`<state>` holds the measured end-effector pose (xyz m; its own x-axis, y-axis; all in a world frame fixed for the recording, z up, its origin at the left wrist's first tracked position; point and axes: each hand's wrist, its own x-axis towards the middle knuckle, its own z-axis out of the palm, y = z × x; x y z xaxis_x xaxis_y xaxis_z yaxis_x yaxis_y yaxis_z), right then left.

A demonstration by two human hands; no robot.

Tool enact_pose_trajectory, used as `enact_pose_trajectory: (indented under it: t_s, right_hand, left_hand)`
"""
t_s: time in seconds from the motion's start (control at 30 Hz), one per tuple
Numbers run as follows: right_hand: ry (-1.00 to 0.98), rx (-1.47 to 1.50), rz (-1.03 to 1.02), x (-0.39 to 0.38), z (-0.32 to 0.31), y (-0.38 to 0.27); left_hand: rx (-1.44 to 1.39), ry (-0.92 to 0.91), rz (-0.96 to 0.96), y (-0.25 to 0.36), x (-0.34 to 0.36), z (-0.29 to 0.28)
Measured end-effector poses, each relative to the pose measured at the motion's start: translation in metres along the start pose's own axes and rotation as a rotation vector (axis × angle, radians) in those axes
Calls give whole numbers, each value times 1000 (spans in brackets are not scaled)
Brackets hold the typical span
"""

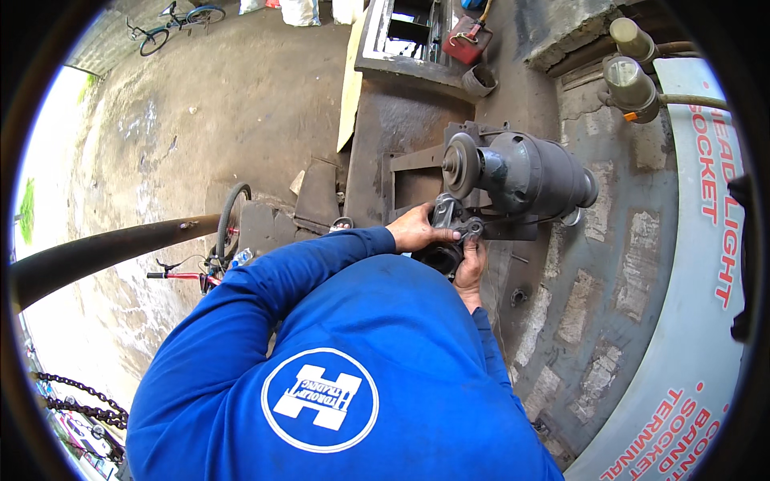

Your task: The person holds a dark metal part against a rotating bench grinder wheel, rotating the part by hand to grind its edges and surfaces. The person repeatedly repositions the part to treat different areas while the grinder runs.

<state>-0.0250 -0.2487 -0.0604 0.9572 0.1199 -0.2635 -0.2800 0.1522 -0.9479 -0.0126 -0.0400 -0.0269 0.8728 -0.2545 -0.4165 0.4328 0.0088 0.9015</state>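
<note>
My left hand (417,229) grips a grey cast metal part (459,218) with round bosses and holes, its thumb lying along the near side. From below, my right hand (470,271) holds the same part, fingers closed at its right side. A dark, rounded piece (441,257) shows beneath it between my hands; I cannot tell whether the two are joined. Just beyond the part stands a bench grinder with a grey motor body (545,172) and a disc-shaped wheel (460,166). The part is close to the wheel's lower edge; contact cannot be made out.
A metal frame (417,162) supports the grinder. Beyond are a red container (467,42), a small bucket (480,80) and a window-like frame (375,48). Bicycle parts (210,271) and a dark pole (120,250) lie left. At right are a brick wall (581,309) and a lettered sign (682,264).
</note>
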Motion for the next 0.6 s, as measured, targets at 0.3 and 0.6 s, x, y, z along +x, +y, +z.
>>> enact_pose_trajectory:
  t_s: [0.3, 0.6]
  right_hand:
    - [-78, -111, -128, 9, 21, -8]
    - [-42, -139, -66, 9, 17, -6]
  left_hand:
    - [79, 80, 61, -1, -12, -19]
    - [6, 4, -5, -9, -5, -20]
